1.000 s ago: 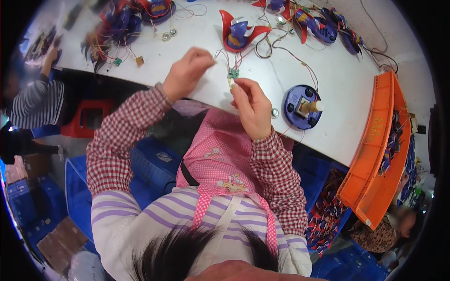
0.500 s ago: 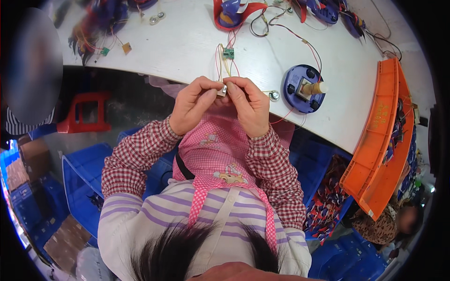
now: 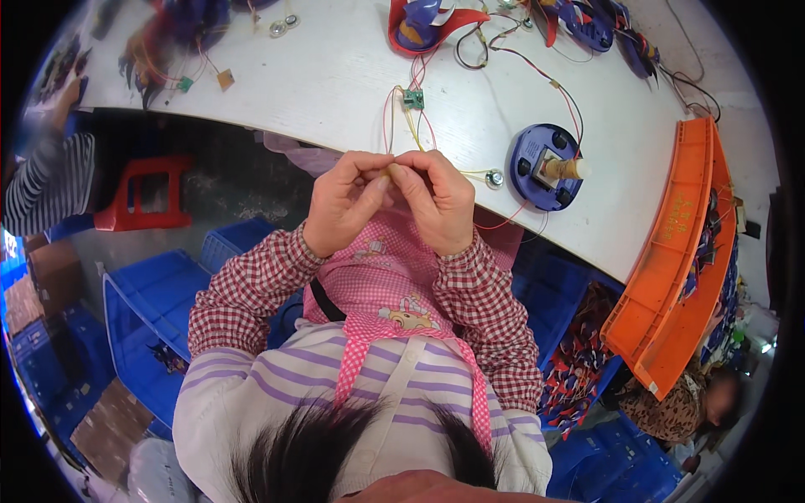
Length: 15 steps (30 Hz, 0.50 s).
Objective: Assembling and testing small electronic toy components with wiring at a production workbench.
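So left hand (image 3: 348, 204) and right hand (image 3: 439, 205) meet at the front table edge (image 3: 579, 249), fingertips clamped on thin wires (image 3: 414, 127).

Left hand (image 3: 344, 205) touching right hand (image 3: 438, 205); green circuit board (image 3: 412, 99) on white table (image 3: 310, 92)

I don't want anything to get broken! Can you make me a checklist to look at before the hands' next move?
1. Left hand and right hand meeting at the fingertips: ok.
2. Anything between the fingertips: cannot tell, fingers hide it.
3. Green circuit board lying on the white table: ok.
4. Wires firmly joined to that board: cannot tell, too small.
5. Silver disc well back from the table edge: not ok.
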{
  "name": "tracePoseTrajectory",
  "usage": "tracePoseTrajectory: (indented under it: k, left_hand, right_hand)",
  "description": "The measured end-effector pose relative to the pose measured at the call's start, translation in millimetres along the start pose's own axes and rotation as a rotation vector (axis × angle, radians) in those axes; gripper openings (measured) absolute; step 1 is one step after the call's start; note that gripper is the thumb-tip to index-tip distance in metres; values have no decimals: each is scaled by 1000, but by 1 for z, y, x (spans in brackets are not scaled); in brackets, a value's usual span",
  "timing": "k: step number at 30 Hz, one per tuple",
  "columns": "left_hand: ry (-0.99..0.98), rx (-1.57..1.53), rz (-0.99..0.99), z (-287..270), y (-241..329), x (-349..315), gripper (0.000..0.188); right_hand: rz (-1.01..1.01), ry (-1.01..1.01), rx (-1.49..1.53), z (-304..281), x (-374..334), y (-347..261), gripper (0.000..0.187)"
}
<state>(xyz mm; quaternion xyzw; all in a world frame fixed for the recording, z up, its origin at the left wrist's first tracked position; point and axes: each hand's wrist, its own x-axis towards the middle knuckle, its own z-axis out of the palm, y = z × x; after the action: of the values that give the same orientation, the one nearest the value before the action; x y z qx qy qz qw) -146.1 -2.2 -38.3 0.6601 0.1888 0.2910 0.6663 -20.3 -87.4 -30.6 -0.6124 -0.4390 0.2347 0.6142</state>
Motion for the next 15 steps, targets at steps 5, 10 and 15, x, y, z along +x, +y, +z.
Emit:
tracePoseTrajectory:
  k: [5, 10, 15]
  left_hand:
    - [46, -60, -86, -8, 1, -5, 24]
    - [121, -154, -139, -9, -4, -10, 25]
    - [106, -159, -163, -10, -12, -12, 24]
  right_hand:
    - [82, -112, -134, -7, 24, -6, 17]
    - [35, 129, -630, -17, 70, 8, 20]
    - [155, 12, -747, -16, 85, 17, 20]
